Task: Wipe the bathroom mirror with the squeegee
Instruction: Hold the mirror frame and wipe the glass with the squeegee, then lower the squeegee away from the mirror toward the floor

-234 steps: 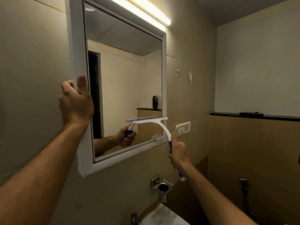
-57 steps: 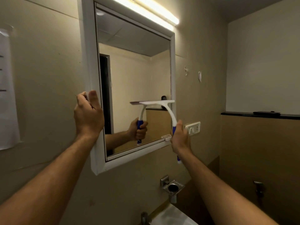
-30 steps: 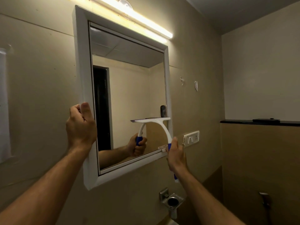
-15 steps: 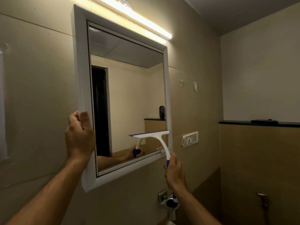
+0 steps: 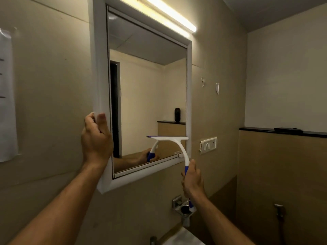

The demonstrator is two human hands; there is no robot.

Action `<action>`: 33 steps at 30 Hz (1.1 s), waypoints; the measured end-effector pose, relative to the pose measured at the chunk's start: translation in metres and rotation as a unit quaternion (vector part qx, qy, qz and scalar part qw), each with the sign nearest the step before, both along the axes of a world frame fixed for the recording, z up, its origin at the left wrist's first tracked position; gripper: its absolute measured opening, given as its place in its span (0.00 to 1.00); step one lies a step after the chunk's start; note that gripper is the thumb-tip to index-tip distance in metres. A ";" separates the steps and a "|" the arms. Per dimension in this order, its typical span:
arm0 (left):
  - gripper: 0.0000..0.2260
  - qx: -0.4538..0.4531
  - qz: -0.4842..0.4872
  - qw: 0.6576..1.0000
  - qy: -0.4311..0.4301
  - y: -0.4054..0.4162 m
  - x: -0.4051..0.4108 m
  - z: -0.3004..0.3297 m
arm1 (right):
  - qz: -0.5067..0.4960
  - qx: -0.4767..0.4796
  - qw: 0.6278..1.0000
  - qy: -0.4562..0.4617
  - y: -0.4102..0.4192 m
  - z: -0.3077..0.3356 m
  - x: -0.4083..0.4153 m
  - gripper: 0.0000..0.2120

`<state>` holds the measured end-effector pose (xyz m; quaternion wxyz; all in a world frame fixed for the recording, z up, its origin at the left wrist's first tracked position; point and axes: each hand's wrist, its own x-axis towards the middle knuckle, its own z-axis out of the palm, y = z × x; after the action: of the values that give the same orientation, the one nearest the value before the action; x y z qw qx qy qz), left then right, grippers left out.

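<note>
A mirror [image 5: 146, 82] in a thick white frame hangs on the beige wall. My left hand [image 5: 96, 138] grips the frame's left edge, low down. My right hand [image 5: 192, 179] is closed around the blue grip of a white squeegee [image 5: 178, 144]. Its curved neck rises to a horizontal blade that lies against the glass in the lower right corner, just above the bottom frame rail. The mirror reflects the handle and my hand.
A lit tube light [image 5: 169, 16] runs above the mirror. A switch plate [image 5: 208, 145] sits right of the frame. Below are a chrome holder [image 5: 184, 207], a tap and a white basin edge [image 5: 184, 239]. A paper sheet [image 5: 7, 96] hangs at far left; a dark ledge [image 5: 283, 131] lines the right wall.
The squeegee has come down the right side of the glass from mid-height to near the bottom rail. My left hand stays on the frame. The camera has shifted slightly.
</note>
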<state>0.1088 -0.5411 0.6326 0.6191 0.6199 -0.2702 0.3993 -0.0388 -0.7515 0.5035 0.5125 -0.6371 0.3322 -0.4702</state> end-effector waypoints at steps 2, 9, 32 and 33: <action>0.20 0.003 -0.009 1.000 -0.003 0.000 0.001 -0.002 | 0.002 0.015 1.000 0.019 0.003 -0.013 -0.005 0.32; 0.30 0.031 -0.036 0.999 0.003 0.005 0.001 -0.006 | 0.000 -0.035 0.999 -0.011 0.016 0.036 -0.014 0.32; 0.30 0.379 0.075 0.914 0.121 0.112 -0.074 -0.062 | 0.087 -0.039 0.993 0.074 0.113 -0.008 -0.076 0.27; 0.30 0.388 0.083 0.911 0.116 0.124 -0.083 -0.070 | 0.088 -0.032 0.993 0.074 0.125 -0.012 -0.079 0.26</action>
<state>0.0262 -0.4173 0.5630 0.3214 0.8733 -0.2775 0.2389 -0.1177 -0.6269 0.4913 0.5051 -0.7130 0.2969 -0.3852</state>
